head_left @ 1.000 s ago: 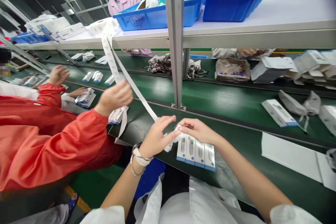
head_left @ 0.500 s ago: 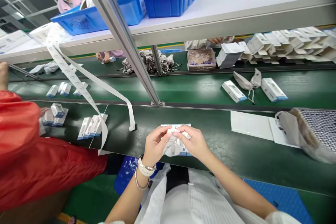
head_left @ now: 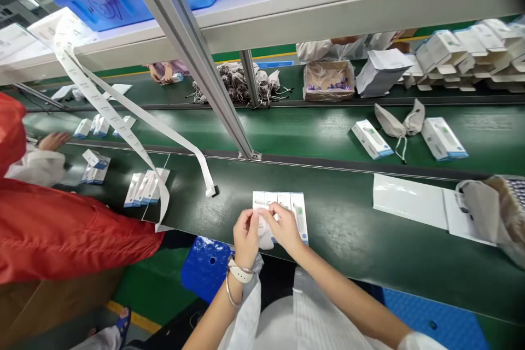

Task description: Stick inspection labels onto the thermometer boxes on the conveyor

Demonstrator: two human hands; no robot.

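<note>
In the head view, the left hand and the right hand are held together, fingertips pinched on a short white label strip. The strip is held over a row of four white-and-blue boxes, partly hidden by the hands, on the green worktop. Work is judged partway: boxes are aligned, strip is gripped; whether any box has been labelled cannot be told. To the left, a longer label strip is draped from the shelf.

Left hand and right hand pinching white strip, four boxes beneath, green bench, printed tape draped off shelf, blue bins.
</note>
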